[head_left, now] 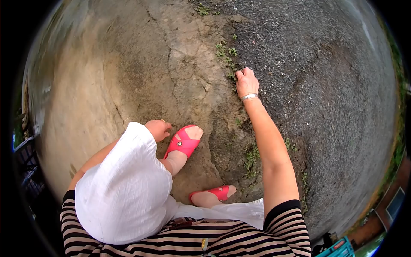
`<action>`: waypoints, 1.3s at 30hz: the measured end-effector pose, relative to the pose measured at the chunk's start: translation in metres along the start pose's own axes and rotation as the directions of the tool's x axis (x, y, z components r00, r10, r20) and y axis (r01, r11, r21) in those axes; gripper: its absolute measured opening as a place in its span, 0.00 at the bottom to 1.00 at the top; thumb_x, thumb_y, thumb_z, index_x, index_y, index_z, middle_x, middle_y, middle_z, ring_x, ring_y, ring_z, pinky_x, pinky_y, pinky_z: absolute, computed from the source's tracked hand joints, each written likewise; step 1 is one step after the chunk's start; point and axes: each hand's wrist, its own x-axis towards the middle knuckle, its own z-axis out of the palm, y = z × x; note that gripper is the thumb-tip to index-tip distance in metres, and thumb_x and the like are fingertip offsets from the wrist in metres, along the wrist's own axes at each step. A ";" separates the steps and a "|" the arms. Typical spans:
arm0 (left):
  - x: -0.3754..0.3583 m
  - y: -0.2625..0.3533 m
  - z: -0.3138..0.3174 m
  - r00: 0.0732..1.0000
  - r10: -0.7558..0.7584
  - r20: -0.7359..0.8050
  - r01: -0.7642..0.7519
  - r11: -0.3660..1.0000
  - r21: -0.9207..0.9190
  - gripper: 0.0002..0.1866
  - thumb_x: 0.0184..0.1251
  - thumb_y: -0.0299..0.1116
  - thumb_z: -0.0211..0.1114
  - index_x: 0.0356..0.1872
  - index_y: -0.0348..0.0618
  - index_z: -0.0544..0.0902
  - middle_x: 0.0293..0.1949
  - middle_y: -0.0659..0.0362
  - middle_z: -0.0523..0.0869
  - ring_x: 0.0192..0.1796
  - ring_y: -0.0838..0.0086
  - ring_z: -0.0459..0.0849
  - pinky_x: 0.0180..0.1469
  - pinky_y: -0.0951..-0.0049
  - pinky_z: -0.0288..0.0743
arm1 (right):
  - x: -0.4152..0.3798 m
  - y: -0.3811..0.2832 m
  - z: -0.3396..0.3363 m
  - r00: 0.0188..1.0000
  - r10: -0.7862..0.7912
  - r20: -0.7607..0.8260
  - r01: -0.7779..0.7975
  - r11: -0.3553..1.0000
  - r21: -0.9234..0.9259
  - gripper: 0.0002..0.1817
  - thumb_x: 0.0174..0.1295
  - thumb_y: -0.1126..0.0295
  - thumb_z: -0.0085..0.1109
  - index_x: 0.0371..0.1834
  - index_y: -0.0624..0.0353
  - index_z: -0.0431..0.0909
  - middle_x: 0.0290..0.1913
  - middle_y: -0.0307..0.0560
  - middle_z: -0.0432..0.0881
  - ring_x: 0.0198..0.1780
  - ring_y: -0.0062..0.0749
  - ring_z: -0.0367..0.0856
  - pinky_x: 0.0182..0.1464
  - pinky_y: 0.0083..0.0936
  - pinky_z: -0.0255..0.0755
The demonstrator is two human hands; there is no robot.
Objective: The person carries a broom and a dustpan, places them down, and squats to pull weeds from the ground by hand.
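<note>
Head view. Right hand [247, 82], at 12 o'clock from the body: arm stretched out, fingers curled narrow at the small weeds [227, 55] in the seam where cracked concrete [141, 64] meets gravelled asphalt [325, 85]; whether a stem is pinched, cannot tell. Silver bracelet [248, 97] at the wrist. Left hand [157, 129], at 10 o'clock: loosely closed, resting by the white-clad knee [124, 188], holding nothing visible. Pink sandals [183, 142] at centre. More weeds [251, 156] along the seam nearer the feet. Judged best practice: grip low at the stem base, pull slowly and straight so roots come free of the crack.
</note>
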 end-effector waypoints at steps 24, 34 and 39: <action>-0.002 0.001 -0.003 1.000 0.003 0.006 -0.003 1.000 0.002 0.16 0.59 0.35 0.61 0.47 0.42 0.80 0.41 0.48 0.84 0.47 0.53 0.80 0.50 0.58 0.73 | 0.028 -0.028 0.000 0.943 -0.002 0.332 0.143 0.904 -0.402 0.09 0.59 0.68 0.50 0.37 0.54 0.80 0.39 0.43 0.79 0.45 0.35 0.76 0.44 0.30 0.70; 0.007 -0.014 -0.016 0.967 0.015 -0.255 -0.025 0.999 -0.035 0.10 0.58 0.30 0.60 0.40 0.41 0.80 0.35 0.49 0.83 0.42 0.54 0.81 0.46 0.58 0.73 | 0.031 -0.019 -0.001 0.905 -0.090 0.415 0.286 0.851 -0.440 0.12 0.61 0.67 0.48 0.39 0.55 0.81 0.37 0.43 0.80 0.42 0.34 0.76 0.42 0.29 0.65; 0.015 -0.024 -0.031 0.876 0.001 -0.482 -0.019 0.999 -0.033 0.09 0.56 0.26 0.58 0.38 0.39 0.80 0.37 0.49 0.82 0.44 0.54 0.79 0.47 0.59 0.73 | 0.029 -0.040 -0.007 0.931 0.031 0.365 0.168 0.849 -0.501 0.11 0.61 0.67 0.47 0.39 0.55 0.81 0.39 0.42 0.80 0.42 0.34 0.76 0.43 0.30 0.65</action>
